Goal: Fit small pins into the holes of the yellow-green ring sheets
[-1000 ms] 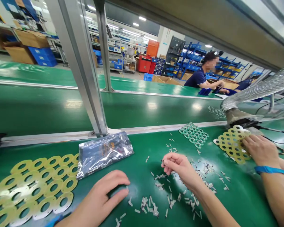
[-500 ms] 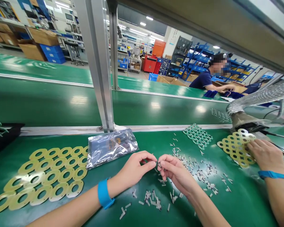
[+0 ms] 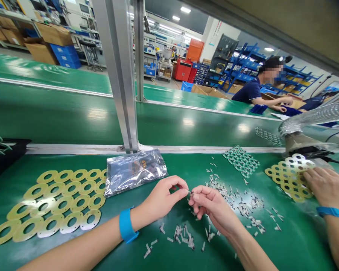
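Green bench mat (image 3: 73,256) carrying scattered small metal pins (image 3: 237,205), fanned out loose, seemingly for easy picking. Pinching one tiny pin (image 3: 191,192) between both hands: left hand (image 3: 164,197) at 9 o'clock, right hand (image 3: 210,207) at 3 o'clock, fingertips closed on it, other fingers curled. Neighbouring co-worker's hand (image 3: 326,186) resting on yellow ring panel (image 3: 288,177) at 2 o'clock

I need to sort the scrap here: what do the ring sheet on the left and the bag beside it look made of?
Ring sheet: thin, flat, matte yellow, probably plastic or fibre insulation. Bag: glossy grey film, crinkled and semi-transparent, likely metallised anti-static plastic.
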Tool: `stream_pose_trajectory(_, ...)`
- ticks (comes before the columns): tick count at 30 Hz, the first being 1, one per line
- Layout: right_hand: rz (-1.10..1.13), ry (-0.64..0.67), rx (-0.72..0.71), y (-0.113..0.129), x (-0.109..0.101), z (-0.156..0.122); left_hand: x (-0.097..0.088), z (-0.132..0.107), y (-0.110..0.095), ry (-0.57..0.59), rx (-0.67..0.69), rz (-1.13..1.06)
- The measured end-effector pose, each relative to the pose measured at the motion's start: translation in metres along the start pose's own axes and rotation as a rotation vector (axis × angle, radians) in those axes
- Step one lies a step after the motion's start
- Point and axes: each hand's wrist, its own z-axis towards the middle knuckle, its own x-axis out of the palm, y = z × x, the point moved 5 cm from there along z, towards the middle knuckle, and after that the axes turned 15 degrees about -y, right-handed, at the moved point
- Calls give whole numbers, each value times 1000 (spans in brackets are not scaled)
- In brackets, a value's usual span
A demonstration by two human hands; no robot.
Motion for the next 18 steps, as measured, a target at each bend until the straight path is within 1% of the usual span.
stream_pose_trajectory(3,-42,-45,-35,2,-5,2,-3,2,-1,-21,4,27)
stream_pose_trajectory(8,-119,-97,-112,5,-10,3,-2,-2,-7,22,55,104)
stream_pose_trajectory(11,-167,-109,-140,4,-9,2,1,-5,-10,27,99,170)
stream_pose_trajectory(14,-196,-123,-147,3,-7,2,2,-7,-11,11,164,239)
stream_pose_trajectory(18,-192,-114,-153,3,-5,2,3,-9,-13,-9,307,333)
